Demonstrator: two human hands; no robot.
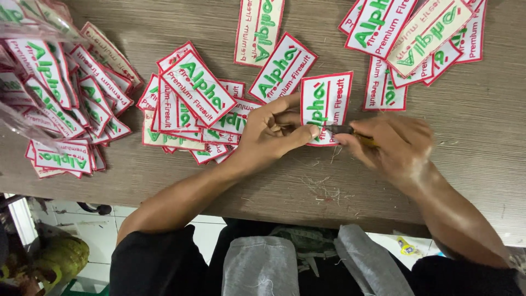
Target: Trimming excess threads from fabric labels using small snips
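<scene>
My left hand (274, 131) pinches the lower edge of a white rectangular embroidered patch (327, 98) with green lettering and a red border, holding it flat on the wooden table (482, 137). My right hand (392, 145) grips a small yellow-handled cutter (350, 132), its dark metal tip touching the patch's bottom edge beside my left thumb. Loose thread scraps (323, 189) lie on the table just below both hands.
Several matching patches lie in heaps: a pile (186, 104) left of my left hand, a stack (416, 38) at the top right, and more (60, 93) at the far left partly under a clear plastic bag (22, 33). The table's front edge runs below my forearms.
</scene>
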